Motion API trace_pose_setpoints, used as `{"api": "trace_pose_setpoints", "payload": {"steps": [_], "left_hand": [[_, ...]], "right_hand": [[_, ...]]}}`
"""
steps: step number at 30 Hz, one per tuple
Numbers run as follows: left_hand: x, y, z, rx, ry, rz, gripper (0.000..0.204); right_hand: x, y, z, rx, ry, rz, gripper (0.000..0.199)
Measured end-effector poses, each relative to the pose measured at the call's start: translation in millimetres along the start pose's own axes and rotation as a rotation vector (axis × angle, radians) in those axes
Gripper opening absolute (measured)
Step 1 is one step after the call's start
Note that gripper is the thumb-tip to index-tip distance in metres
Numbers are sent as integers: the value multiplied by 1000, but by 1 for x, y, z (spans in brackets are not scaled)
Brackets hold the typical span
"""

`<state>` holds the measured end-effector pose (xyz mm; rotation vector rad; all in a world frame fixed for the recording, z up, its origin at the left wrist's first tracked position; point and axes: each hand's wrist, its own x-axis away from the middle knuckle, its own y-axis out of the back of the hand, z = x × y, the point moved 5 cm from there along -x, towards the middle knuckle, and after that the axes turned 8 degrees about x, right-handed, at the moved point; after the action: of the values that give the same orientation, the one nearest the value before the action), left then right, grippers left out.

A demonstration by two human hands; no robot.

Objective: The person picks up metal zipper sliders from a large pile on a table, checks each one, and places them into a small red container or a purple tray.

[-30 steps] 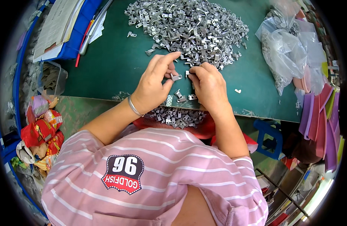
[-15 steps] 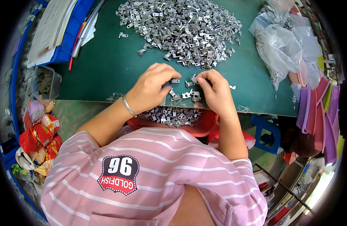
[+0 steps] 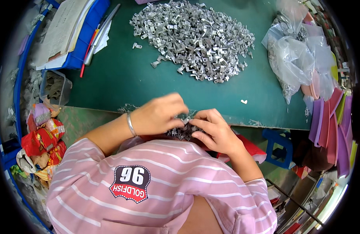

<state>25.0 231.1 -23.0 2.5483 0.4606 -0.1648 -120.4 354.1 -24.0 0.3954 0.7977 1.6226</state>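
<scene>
Green table [image 3: 121, 84]: both hands' grips (fingertips together) pinch small metal parts [image 3: 184, 120].

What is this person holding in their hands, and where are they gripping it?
Both the left hand and the right hand pinch a small silvery metal part between their fingertips at the table edge. The fingers hide which part of it they grip.

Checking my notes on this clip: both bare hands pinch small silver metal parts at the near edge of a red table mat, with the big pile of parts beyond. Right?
Not quite: the table mat is dark green, not red, as the head view shows. Both hands, left hand and right hand, pinch small silver metal parts at its near edge, the big pile beyond.
</scene>
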Motion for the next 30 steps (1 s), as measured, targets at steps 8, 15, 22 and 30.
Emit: {"api": "trace_pose_setpoints", "payload": {"steps": [8, 15, 22, 30], "left_hand": [[-30, 71, 65, -526, 254, -478, 42], [-28, 6, 32, -165, 48, -356, 31], [-24, -4, 21, -20, 86, -302, 29], [-26, 0, 17, -47, 167, -331, 31]], "right_hand": [[-104, 20, -28, 836, -22, -347, 50], [-69, 4, -27, 839, 29, -286, 45], [-10, 25, -47, 630, -130, -291, 59], [-67, 34, -63, 868, 74, -243, 70]]}}
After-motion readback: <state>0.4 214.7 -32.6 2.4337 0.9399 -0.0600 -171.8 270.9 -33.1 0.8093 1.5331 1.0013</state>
